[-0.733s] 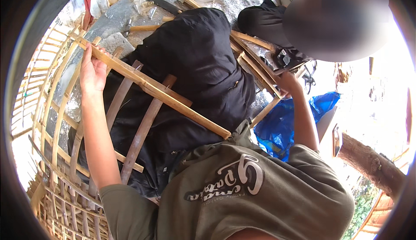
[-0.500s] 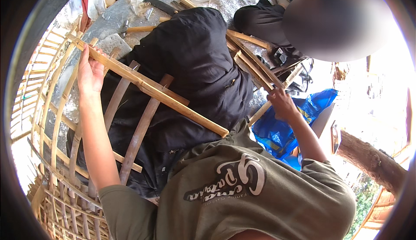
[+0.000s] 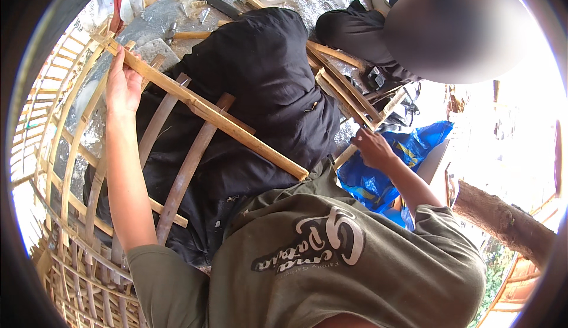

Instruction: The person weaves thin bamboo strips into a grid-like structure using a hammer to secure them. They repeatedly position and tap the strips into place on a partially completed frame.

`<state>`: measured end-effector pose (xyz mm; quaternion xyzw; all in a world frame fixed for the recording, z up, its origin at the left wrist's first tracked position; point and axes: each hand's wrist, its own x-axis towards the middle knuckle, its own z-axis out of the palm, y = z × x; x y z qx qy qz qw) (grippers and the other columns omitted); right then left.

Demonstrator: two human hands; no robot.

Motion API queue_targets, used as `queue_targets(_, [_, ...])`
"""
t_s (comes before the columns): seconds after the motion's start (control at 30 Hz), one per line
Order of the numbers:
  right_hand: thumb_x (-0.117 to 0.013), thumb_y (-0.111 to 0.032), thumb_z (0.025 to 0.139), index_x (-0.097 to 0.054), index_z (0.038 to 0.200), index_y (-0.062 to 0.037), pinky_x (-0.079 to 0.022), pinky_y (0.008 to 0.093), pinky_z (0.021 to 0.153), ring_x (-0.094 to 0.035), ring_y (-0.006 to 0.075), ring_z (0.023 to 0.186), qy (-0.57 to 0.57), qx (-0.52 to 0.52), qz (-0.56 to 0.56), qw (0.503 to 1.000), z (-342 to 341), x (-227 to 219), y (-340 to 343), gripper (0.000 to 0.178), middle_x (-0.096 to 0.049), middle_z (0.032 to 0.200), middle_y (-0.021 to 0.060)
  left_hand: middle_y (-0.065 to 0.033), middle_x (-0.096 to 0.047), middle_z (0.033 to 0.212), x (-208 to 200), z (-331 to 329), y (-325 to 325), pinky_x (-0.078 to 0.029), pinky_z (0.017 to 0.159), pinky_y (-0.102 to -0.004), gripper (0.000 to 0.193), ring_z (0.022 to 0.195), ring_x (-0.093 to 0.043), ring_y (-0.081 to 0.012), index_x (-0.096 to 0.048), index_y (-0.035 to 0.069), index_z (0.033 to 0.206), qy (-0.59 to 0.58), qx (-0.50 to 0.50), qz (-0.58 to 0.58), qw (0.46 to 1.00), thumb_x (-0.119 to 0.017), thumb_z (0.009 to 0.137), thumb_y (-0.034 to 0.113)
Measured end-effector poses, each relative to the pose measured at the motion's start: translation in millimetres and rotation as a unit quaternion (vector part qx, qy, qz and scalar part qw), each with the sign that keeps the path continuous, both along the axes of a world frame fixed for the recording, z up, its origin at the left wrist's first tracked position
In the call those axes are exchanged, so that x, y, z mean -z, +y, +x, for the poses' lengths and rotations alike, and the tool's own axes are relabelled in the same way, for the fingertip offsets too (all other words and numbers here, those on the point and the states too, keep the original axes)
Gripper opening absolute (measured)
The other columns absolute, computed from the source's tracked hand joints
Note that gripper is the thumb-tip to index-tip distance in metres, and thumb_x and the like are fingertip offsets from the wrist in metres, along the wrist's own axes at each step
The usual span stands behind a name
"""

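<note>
Along your left side curves a bamboo lattice point(image 3: 108, 292). Your black trousers point(image 3: 254, 61) fill the middle, a blue plastic bag point(image 3: 364, 180) the right. Slanting over them from far left to near centre is a split-bamboo strip point(image 3: 207, 112), its far end gripped by your left hand point(image 3: 125, 84). Your right hand point(image 3: 376, 149) curls by the bag; whether it grips anything is unclear.

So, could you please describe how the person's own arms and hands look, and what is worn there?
The left hand and right hand are bare, with bare wrists. The forearms are uncovered too. The sleeves are short, loose and dark olive, part of a shirt with a pale print.
</note>
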<state>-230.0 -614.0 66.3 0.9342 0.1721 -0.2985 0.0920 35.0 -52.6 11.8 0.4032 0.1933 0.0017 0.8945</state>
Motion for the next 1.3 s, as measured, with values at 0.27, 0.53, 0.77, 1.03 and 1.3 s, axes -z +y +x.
queue_targets(0.27, [-0.067, -0.017, 0.081, -0.062, 0.123, -0.0200, -0.050, 0.0426, 0.084, -0.059, 0.0260, 0.105, 0.024, -0.006, -0.087, 0.996, -29.8, 59.9, -3.7, 0.042, -0.056, 0.110, 0.0085, -0.0027, -0.058, 0.096, 4.4, 3.2, 0.7, -0.048, 0.087, -0.0324, 0.021, 0.092, -0.056, -0.0158, -0.059, 0.007, 0.107, -0.004, 0.000, -0.016, 1.000, -0.066, 0.094, 0.022])
queue_targets(0.53, [-0.066, -0.019, 0.079, -0.061, 0.119, -0.0196, -0.045, 0.0448, 0.092, -0.059, 0.0253, 0.106, 0.054, -0.027, -0.121, 0.991, -7.2, 8.4, 6.7, 0.040, -0.066, 0.102, 0.0026, -0.0029, -0.058, 0.098, 4.0, 2.5, 1.0, -0.047, 0.089, -0.0326, 0.023, 0.093, -0.056, -0.0163, -0.058, 0.006, 0.109, -0.006, -0.007, -0.007, 1.000, -0.065, 0.095, 0.023])
queue_targets(0.77, [-0.070, -0.021, 0.069, -0.066, 0.101, -0.0130, -0.041, 0.0447, 0.090, -0.056, 0.0271, 0.104, 0.055, 0.031, -0.073, 0.995, 3.1, -44.5, -2.2, 0.033, -0.066, 0.098, 0.0044, -0.0027, -0.059, 0.092, 4.5, 1.4, 4.6, -0.048, 0.088, -0.0331, 0.021, 0.091, -0.058, -0.0155, -0.058, 0.007, 0.103, -0.010, 0.014, 0.003, 1.000, -0.064, 0.096, 0.026])
queue_targets(1.03, [-0.061, -0.006, 0.069, -0.062, 0.103, -0.0072, -0.030, 0.0521, 0.103, -0.050, 0.0302, 0.117, -0.164, 0.150, -0.110, 0.969, 21.5, -88.3, -11.3, 0.034, -0.064, 0.102, 0.0102, -0.0021, -0.057, 0.098, 1.3, 0.8, -1.0, -0.047, 0.087, -0.0339, 0.022, 0.091, -0.055, -0.0157, -0.058, 0.009, 0.109, -0.005, 0.004, 0.001, 1.000, -0.065, 0.095, 0.024])
queue_targets(1.3, [-0.041, -0.046, 0.100, -0.067, 0.082, -0.0009, -0.051, 0.0535, 0.077, -0.068, 0.0425, 0.085, -0.304, 0.253, -0.069, 0.916, 172.3, -121.7, 55.2, 0.055, -0.067, 0.082, 0.0289, -0.0005, -0.058, 0.097, 4.3, -0.2, 4.2, -0.050, 0.085, -0.0328, 0.016, 0.090, -0.057, -0.0148, -0.058, 0.010, 0.105, 0.000, -0.029, -0.001, 1.000, -0.065, 0.095, 0.021])
